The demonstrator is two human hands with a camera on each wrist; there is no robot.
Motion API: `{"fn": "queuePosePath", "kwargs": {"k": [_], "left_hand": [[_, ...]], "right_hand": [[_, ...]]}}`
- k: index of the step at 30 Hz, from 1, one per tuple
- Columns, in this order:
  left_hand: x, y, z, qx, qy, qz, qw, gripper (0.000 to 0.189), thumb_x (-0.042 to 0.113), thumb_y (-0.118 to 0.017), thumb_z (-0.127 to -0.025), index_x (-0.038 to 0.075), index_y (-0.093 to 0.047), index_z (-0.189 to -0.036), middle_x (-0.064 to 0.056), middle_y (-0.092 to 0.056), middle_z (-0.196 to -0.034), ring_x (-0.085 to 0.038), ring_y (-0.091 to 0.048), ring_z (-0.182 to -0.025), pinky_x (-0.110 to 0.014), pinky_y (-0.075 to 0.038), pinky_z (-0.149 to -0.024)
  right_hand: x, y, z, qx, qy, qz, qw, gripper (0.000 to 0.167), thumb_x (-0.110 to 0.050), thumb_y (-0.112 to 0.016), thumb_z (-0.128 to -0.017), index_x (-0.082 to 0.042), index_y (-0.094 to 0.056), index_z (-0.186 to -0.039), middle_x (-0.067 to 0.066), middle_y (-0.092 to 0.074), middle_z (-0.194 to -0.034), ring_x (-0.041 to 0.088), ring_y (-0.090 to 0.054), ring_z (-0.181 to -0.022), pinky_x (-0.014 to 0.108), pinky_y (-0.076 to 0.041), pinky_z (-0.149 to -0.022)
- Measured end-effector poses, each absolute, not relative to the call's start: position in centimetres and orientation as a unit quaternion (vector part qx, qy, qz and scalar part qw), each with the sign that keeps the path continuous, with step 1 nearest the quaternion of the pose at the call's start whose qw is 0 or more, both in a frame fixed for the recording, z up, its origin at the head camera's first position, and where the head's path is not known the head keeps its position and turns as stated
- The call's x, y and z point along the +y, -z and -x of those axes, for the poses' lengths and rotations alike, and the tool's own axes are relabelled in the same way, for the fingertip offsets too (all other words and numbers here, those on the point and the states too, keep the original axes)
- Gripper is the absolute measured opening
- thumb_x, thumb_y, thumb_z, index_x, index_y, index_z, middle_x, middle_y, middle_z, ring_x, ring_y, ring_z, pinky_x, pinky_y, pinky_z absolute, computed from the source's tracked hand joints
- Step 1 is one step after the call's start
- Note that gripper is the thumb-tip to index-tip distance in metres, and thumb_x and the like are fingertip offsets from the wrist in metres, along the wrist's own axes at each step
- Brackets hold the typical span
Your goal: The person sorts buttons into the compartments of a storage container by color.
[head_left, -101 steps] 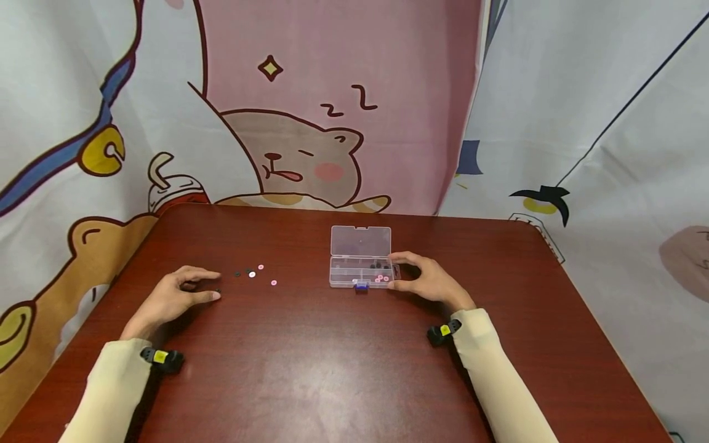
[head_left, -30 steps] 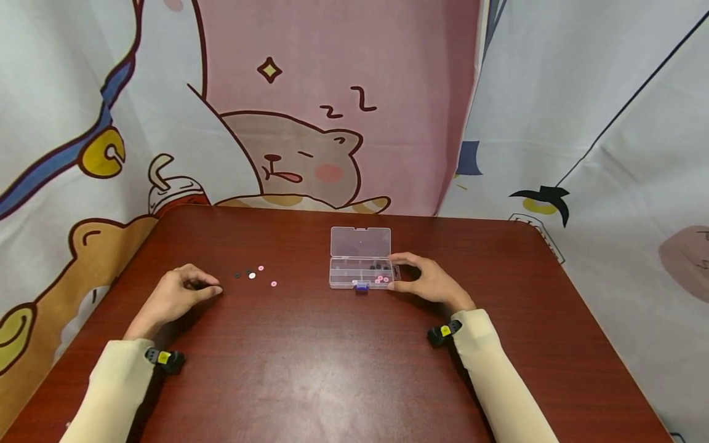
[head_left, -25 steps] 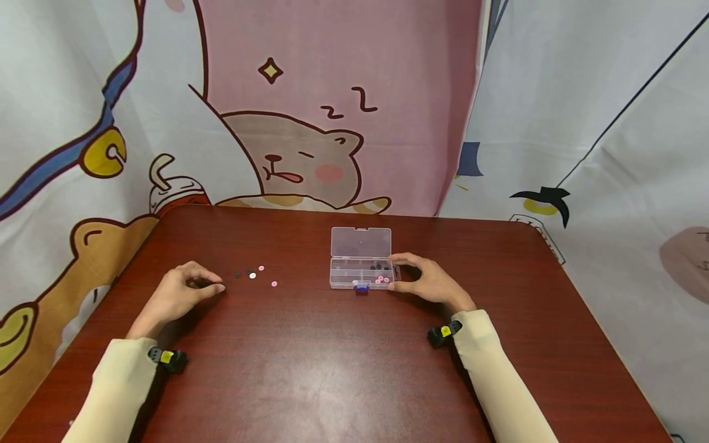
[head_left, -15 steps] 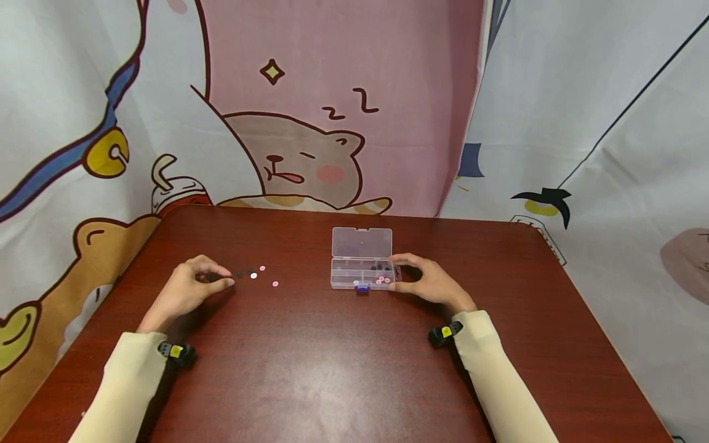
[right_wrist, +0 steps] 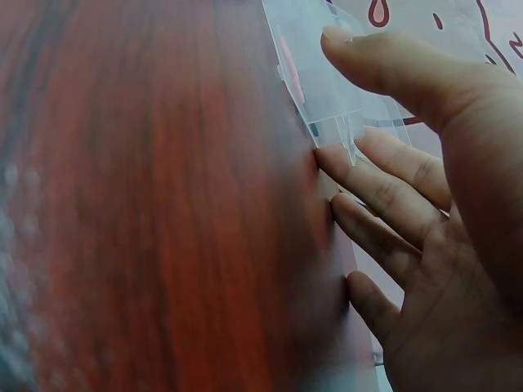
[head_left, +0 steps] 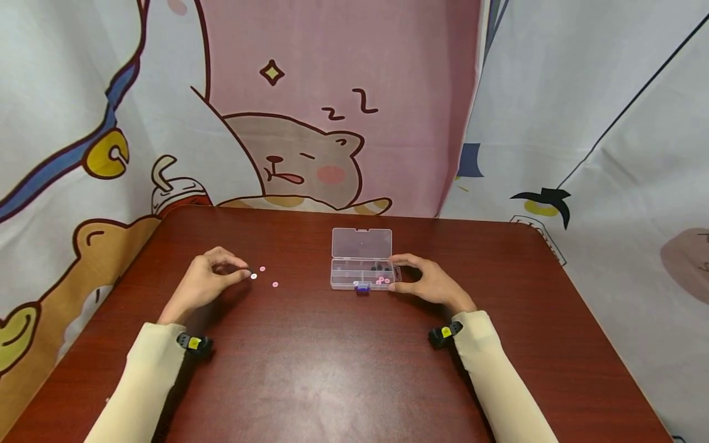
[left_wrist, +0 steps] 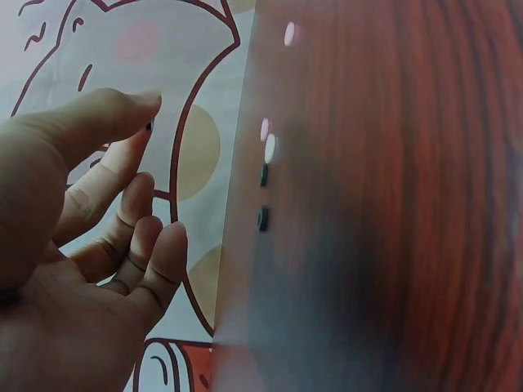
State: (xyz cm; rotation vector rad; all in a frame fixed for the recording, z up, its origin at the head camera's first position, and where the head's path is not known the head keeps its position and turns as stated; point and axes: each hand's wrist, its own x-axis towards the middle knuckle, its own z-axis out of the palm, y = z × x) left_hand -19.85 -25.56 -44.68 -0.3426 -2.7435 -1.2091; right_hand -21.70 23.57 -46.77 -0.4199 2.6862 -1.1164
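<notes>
My left hand [head_left: 207, 280] pinches a small black flat bead [left_wrist: 149, 126] between thumb and forefinger, its other fingers loosely bent. Below it on the table lie two black beads [left_wrist: 263, 219], a white bead [head_left: 253, 276] and two pink beads [head_left: 275, 284]; in the head view the hand covers the black ones. My right hand [head_left: 429, 283] grips the right end of a clear plastic compartment box [head_left: 343, 280], thumb on the near side and fingers on the far side. The box's lid [head_left: 362, 243] is raised. Black beads [head_left: 379, 267] and pink beads [head_left: 382, 280] lie in separate right-hand compartments.
The brown wooden table [head_left: 310, 357] reaches back to a patterned cloth [head_left: 410, 111]. A blue latch [head_left: 362, 290] sits on the box's front. Each wrist carries a dark camera [head_left: 199, 344] on a strap.
My left thumb and forefinger have come together on the black bead, and the hand has moved right and slightly away, over the other beads. The right hand and box have stayed put.
</notes>
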Motion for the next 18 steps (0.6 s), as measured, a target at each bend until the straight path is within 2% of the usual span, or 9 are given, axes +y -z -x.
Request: {"fn": "queuePosePath", "kwargs": {"k": [6,18], "left_hand": [[-24.4,44.5,20.3,-0.899,0.416,0.125,0.063,0.011,0.014,-0.083,-0.087,0.011,-0.081,-0.098,-0.004,-0.066,-0.097,-0.021,-0.057,-0.089,-0.022,-0.043,-0.071],[-21.8,44.3,21.1,-0.887,0.437,0.142,0.046,0.01,0.016,-0.084,-0.087,0.012,-0.081,-0.096,-0.006,-0.066,-0.096,-0.021,-0.058,-0.09,-0.025,-0.046,-0.074]], "right_hand": [[23.6,46.9,21.8,0.908,0.38,0.143,0.101,0.069,-0.048,-0.086,-0.081,-0.033,-0.058,-0.141,0.0,-0.061,-0.143,0.027,-0.054,-0.132,0.058,-0.041,-0.114],[23.6,46.8,21.7,0.908,0.38,0.143,0.1,0.068,-0.047,-0.086,-0.081,-0.031,-0.058,-0.141,0.001,-0.062,-0.143,0.028,-0.054,-0.133,0.058,-0.04,-0.115]]}}
